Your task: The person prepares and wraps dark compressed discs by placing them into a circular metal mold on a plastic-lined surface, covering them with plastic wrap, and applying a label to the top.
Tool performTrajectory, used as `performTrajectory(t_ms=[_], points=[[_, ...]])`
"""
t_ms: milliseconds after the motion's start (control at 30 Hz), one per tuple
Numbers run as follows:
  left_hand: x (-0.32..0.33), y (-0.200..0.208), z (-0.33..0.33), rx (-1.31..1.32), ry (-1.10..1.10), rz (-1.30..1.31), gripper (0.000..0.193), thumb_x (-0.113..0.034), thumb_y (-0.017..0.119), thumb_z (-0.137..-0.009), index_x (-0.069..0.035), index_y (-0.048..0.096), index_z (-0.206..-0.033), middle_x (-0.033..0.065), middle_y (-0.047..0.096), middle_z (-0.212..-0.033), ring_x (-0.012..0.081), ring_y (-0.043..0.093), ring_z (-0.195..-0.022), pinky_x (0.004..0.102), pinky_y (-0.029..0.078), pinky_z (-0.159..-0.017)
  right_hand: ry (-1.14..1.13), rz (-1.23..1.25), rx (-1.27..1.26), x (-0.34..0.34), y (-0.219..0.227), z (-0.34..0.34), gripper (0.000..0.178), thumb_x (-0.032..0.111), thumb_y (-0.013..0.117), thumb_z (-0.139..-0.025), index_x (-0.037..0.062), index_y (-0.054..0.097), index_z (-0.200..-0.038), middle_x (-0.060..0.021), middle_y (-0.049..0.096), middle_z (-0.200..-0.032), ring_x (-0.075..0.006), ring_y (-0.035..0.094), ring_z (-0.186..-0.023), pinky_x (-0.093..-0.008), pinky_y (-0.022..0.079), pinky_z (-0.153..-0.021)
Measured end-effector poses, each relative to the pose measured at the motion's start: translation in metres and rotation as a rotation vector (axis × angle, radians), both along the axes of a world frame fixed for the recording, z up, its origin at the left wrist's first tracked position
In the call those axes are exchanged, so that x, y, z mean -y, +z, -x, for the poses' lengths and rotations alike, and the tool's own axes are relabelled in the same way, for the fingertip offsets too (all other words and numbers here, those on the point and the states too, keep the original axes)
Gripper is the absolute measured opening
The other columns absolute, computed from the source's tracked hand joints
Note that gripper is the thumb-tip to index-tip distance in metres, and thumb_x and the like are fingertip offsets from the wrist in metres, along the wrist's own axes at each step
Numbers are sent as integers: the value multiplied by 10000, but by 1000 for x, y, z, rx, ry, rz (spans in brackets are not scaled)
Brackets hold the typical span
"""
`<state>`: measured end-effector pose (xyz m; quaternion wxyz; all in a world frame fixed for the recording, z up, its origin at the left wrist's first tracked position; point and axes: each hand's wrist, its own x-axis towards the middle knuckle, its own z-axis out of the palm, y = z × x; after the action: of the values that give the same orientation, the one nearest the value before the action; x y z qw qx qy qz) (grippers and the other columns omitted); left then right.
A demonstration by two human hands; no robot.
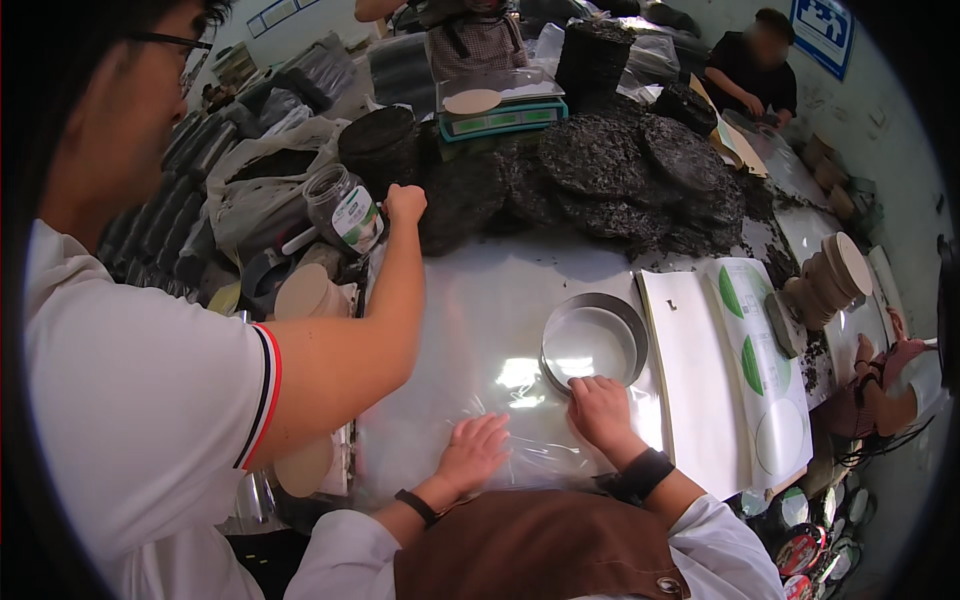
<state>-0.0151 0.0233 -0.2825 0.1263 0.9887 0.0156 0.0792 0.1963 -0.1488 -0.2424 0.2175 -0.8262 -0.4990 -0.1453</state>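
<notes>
My right hand [602, 412] has its fingers closed on the near rim of a round metal ring [636, 330], which stands on the white tabletop [460, 300]. Flat on clear plastic film [545, 455] at the table's near side lies my left hand [474, 452], its fingers stretched out and holding nothing. The film is wrinkled between my two hands. Beside the ring on the right are white sheets [690, 370] and a clear plastic sheet with green round prints [755, 350].
A co-worker's arm [385, 310] reaches across from the left, its hand near a clear jar [345, 210]. Dark, pressed round cakes [600, 160] are piled along the back, before a teal scale [505, 118]. Stacked beige discs [835, 275] stand right; others [305, 300] stand left.
</notes>
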Motion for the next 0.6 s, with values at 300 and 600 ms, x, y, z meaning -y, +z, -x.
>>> performTrajectory(t_ms=[300, 600], points=[[1, -1, 0, -6, 0, 30, 418, -314, 672, -864, -116, 556, -1212, 34, 447, -1438, 240, 406, -1321, 457, 302, -1078, 9, 0, -13, 0, 0, -1, 86, 75, 599, -732, 99, 613, -813, -41, 600, -705, -231, 607, -713, -378, 469, -660], [-1, 2, 1, -21, -27, 24, 585, -500, 656, -846, -96, 547, -1255, 61, 434, -1446, 251, 387, -1339, 484, 282, -1084, -2, 8, -26, 1, -1, 0, 87, 74, 595, -722, 97, 616, -804, -43, 609, -710, -234, 608, -715, -381, 471, -663]])
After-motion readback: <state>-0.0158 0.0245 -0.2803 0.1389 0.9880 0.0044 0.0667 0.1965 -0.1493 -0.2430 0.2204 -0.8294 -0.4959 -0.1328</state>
